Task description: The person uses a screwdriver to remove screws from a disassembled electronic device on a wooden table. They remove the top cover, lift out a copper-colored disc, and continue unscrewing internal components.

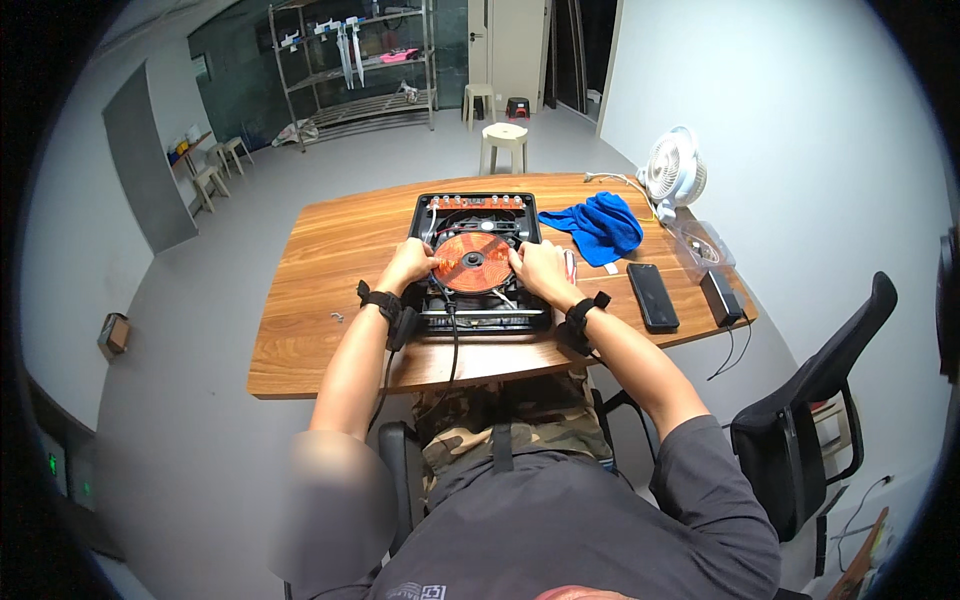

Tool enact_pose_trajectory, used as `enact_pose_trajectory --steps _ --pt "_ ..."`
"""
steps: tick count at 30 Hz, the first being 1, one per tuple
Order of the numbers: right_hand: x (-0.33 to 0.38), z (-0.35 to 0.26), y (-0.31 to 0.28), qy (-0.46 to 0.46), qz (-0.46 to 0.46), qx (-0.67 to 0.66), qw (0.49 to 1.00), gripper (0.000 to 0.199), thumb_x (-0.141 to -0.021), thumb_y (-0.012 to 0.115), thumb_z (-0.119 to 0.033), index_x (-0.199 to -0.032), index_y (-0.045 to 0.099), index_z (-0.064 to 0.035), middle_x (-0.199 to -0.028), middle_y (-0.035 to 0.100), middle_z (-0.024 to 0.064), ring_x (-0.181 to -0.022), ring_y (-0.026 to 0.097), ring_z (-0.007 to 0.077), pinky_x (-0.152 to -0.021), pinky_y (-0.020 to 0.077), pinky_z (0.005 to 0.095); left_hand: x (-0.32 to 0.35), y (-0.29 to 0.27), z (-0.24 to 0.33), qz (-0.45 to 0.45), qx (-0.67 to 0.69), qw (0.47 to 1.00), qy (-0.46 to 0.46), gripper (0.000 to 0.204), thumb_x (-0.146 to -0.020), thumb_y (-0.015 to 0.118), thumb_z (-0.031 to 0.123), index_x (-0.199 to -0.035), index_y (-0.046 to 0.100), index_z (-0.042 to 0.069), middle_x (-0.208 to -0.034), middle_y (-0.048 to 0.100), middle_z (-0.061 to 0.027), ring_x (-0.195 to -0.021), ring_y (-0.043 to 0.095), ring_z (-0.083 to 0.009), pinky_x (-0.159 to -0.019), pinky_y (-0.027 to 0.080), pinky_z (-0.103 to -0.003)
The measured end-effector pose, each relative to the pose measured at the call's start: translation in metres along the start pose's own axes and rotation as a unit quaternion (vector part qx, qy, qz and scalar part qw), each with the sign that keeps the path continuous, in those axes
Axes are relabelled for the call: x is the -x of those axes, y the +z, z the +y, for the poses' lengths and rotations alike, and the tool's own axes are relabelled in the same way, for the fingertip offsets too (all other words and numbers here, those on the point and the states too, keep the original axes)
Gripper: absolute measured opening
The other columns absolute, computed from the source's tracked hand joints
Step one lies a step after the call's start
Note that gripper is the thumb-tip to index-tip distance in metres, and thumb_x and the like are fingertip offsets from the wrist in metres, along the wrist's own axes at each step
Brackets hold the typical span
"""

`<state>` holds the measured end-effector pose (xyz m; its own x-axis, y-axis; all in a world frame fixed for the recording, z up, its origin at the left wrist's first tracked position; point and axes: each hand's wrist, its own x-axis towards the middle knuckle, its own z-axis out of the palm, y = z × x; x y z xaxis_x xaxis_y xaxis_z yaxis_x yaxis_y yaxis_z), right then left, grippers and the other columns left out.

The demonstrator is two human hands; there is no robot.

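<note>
An opened induction cooker (428, 322) lies on the wooden table in front of me, its black housing without a top. Inside it sits a round copper coil (462, 278) with a dark centre. At the coil's left edge my left hand (408, 265) is closed, thumb and fingers pinching the rim. My right hand (543, 272) grips the opposite rim the same way. Whether the coil is lifted off its seat I cannot tell. An orange circuit board (478, 202) runs along the housing's far side. A black cord (455, 345) hangs from the near side over the table edge.
On the table (320, 260), a blue cloth (605, 225), a black phone (653, 297), a black power adapter (721, 298), a clear plastic box (700, 248) and a white fan (675, 170) stand to the right. Small screws (337, 316) lie left. An office chair (800, 440) stands right.
</note>
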<state>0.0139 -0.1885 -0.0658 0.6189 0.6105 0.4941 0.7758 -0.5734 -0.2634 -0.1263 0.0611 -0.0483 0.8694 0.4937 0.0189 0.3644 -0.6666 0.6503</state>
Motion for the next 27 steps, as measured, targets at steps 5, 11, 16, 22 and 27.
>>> enact_pose_trajectory --steps 5,11,16,22,27 --pt "0.002 -0.003 -0.003 0.019 0.011 -0.026 0.999 0.042 -0.095 0.065 -0.042 -0.080 0.077 -0.0056 -0.078 0.070 0.0231 -0.080 0.067 0.0401 -0.074 0.0509 0.0523 0.001 -0.001 -0.004 0.001 -0.020 1.000 0.024 0.029 -0.088 0.075 0.020 -0.105 0.077 -0.004 -0.086 0.076 -0.0157 -0.076 0.070 -0.0188 -0.072 0.055 -0.034" --pt "0.004 0.006 0.005 0.042 0.035 -0.075 0.996 0.043 -0.095 0.066 -0.044 -0.080 0.077 -0.0056 -0.080 0.072 0.0205 -0.081 0.068 0.0383 -0.075 0.0509 0.0505 0.005 -0.001 0.001 0.007 -0.004 1.000 0.028 0.030 -0.088 0.074 0.021 -0.106 0.077 -0.002 -0.088 0.077 -0.0154 -0.078 0.070 -0.0180 -0.074 0.055 -0.034" --pt "-0.002 0.007 0.009 0.090 0.018 -0.139 0.986 0.048 -0.097 0.064 -0.046 -0.082 0.074 -0.0018 -0.080 0.073 0.0202 -0.077 0.072 0.0365 -0.071 0.0543 0.0459 0.005 -0.007 0.002 0.001 0.017 0.999 0.039 0.025 -0.089 0.071 0.018 -0.100 0.078 -0.002 -0.078 0.075 -0.0132 -0.071 0.070 -0.0180 -0.069 0.055 -0.033" --pt "-0.015 0.015 0.008 0.167 -0.019 -0.251 0.953 0.049 -0.095 0.065 -0.045 -0.080 0.074 -0.0001 -0.078 0.071 0.0229 -0.078 0.072 0.0366 -0.072 0.0531 0.0462 -0.010 -0.014 0.010 -0.015 0.026 0.999 0.015 0.022 -0.089 0.069 0.016 -0.094 0.078 -0.003 -0.071 0.073 -0.0105 -0.066 0.070 -0.0164 -0.064 0.055 -0.032" --pt "-0.032 0.033 0.003 0.167 -0.021 -0.244 0.955 0.050 -0.095 0.066 -0.046 -0.081 0.074 0.0012 -0.074 0.072 0.0209 -0.074 0.073 0.0303 -0.073 0.0539 0.0425 -0.018 -0.017 0.036 -0.026 0.032 0.999 0.023 0.023 -0.090 0.068 0.016 -0.095 0.078 -0.004 -0.071 0.073 -0.0102 -0.063 0.069 -0.0156 -0.064 0.056 -0.030"
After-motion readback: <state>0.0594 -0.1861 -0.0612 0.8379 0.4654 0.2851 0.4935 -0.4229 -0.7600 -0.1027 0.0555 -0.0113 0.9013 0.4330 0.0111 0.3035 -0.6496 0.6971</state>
